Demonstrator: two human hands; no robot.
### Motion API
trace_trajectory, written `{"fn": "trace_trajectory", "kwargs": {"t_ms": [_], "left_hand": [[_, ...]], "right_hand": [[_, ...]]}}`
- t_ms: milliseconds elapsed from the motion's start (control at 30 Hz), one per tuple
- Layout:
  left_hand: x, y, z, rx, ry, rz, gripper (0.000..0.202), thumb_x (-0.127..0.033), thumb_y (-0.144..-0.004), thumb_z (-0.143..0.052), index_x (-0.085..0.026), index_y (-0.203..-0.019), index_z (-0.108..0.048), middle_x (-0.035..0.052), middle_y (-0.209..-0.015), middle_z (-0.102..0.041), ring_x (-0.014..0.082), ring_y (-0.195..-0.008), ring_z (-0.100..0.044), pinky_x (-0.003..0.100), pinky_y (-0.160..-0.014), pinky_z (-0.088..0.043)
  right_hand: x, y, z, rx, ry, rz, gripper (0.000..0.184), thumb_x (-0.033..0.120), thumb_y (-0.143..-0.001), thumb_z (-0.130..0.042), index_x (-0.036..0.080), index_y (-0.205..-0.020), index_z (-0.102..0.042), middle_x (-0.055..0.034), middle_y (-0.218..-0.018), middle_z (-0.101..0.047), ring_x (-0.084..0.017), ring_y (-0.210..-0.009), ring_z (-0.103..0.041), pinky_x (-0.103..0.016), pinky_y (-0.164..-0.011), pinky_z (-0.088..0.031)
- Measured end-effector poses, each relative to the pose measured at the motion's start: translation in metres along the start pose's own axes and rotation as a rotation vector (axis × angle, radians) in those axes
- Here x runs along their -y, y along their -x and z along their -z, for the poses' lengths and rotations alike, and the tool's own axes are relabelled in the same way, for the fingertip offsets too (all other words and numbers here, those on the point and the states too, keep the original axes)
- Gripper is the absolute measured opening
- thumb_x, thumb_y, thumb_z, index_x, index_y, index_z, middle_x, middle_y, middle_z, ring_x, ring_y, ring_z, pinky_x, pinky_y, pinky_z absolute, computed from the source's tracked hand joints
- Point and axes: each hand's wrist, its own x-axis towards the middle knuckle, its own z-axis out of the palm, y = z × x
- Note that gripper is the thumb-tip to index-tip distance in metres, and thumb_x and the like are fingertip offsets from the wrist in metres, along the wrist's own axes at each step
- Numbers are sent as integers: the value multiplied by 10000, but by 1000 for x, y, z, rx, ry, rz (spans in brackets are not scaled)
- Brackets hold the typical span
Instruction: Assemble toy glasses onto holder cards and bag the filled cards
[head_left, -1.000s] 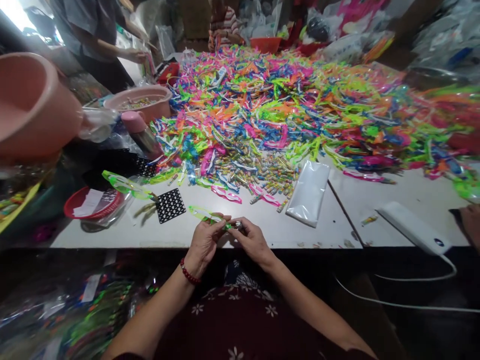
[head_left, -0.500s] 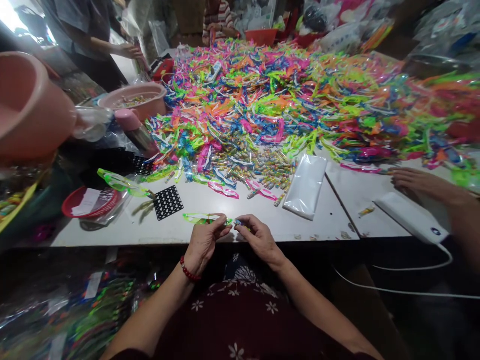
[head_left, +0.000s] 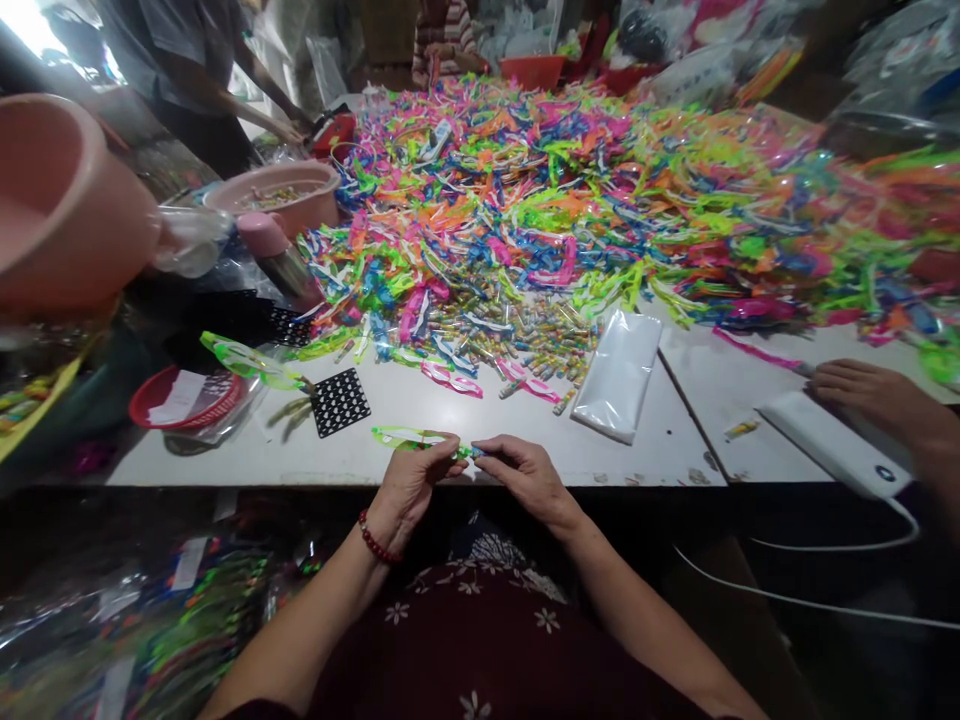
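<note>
My left hand (head_left: 422,468), with a red bead bracelet on its wrist, is closed on a lime-green and white plastic toy glasses frame (head_left: 397,436). The frame sticks out leftward past the fingers, just above the table edge. My right hand (head_left: 527,478) pinches a small bluish piece (head_left: 475,452) against the frame's right end; its exact shape is hidden by the fingertips. Beyond my hands lie pink toy glasses frames (head_left: 450,379) and a heap of small printed cylinders (head_left: 544,340).
Bright plastic pieces (head_left: 525,190) pile across the far table. A plastic-wrapped white pack (head_left: 619,375) lies right of centre, a black patterned card (head_left: 340,402) and red basket (head_left: 176,395) left. A co-worker's hand (head_left: 862,385) holds a pink piece near a white corded device (head_left: 832,440).
My right fingertips have closed in on the frame's end, narrowing the gap between my hands. At right, the co-worker's pink piece is tilted more. The standing person's hand at upper left has lowered.
</note>
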Motion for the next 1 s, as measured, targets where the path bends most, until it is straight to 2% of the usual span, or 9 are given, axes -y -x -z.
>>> {"fn": "trace_trajectory", "kwargs": {"t_ms": [300, 400, 500, 633, 767, 800, 867, 933, 1000], "left_hand": [[-2, 2, 9, 88, -130, -159, 390, -334, -592, -906, -87, -790, -678, 50, -686, -642, 153, -592, -624, 236, -596, -535], [-4, -10, 15, 107, -149, -131, 396, -317, -580, -916, -77, -790, -681, 53, -678, -639, 149, -589, -619, 223, -577, -519], [-9, -26, 19, 41, -102, -24, 458, -294, -509, -949, -61, -782, -665, 62, -670, -635, 137, -561, -599, 206, -533, -489], [-19, -39, 37, -20, -87, 79, 504, -430, -554, -926, -84, -738, -610, 95, -689, -645, 131, -533, -573, 246, -551, -491], [-36, -36, 60, -9, -601, 109, 566, -664, -699, -742, -131, -640, -562, 93, -596, -614, 139, -431, -503, 249, -461, -383], [-40, -35, 60, -31, -789, 52, 555, -665, -748, -690, -143, -614, -555, 79, -567, -598, 151, -437, -507, 253, -464, -370], [-47, -38, 51, -39, -1131, -211, 463, -564, -863, -599, -157, -643, -594, 60, -597, -609, 177, -524, -551, 275, -535, -401], [-50, -50, 30, 29, -1364, -585, 256, -367, -922, -559, -171, -795, -664, 59, -773, -661, 202, -723, -596, 305, -693, -447], [-49, -70, 6, 136, -1547, -867, 133, -187, -895, -563, -178, -960, -678, 78, -988, -658, 235, -953, -567, 342, -857, -439]], "right_hand": [[-6, 0, -5, 90, 86, 86, 232, 352, -923, -605, 247, -1080, -741, -27, -988, -761, -178, -891, -703, -308, -826, -550], [-12, -5, -15, 76, 115, 107, 239, 352, -947, -564, 241, -1074, -734, -32, -988, -750, -172, -890, -694, -293, -813, -539], [-17, -16, -19, 81, 234, 145, 258, 348, -963, -535, 235, -1116, -709, -40, -964, -732, -170, -862, -670, -300, -803, -531], [-24, -39, 4, -67, 547, 285, 294, 256, -949, -542, 212, -1212, -663, -101, -1070, -669, -230, -1005, -581, -385, -909, -492], [-32, -63, 39, -188, 944, 283, 297, 141, -933, -491, 219, -1134, -696, -138, -1172, -603, -285, -1048, -472, -450, -915, -432], [-33, -67, 44, -184, 1018, 266, 277, 143, -932, -493, 218, -1096, -705, -141, -1176, -598, -290, -1043, -459, -446, -895, -421], [-34, -73, 50, -167, 1126, 233, 219, 174, -936, -510, 206, -1016, -711, -145, -1146, -604, -295, -1036, -445, -432, -863, -397], [-36, -74, 50, -167, 1163, 224, 177, 202, -936, -525, 189, -968, -699, -143, -1111, -620, -296, -1042, -447, -428, -865, -375], [-37, -71, 47, -193, 1116, 236, 165, 199, -936, -515, 173, -976, -673, -139, -1095, -637, -283, -1039, -477, -425, -893, -369]]}}
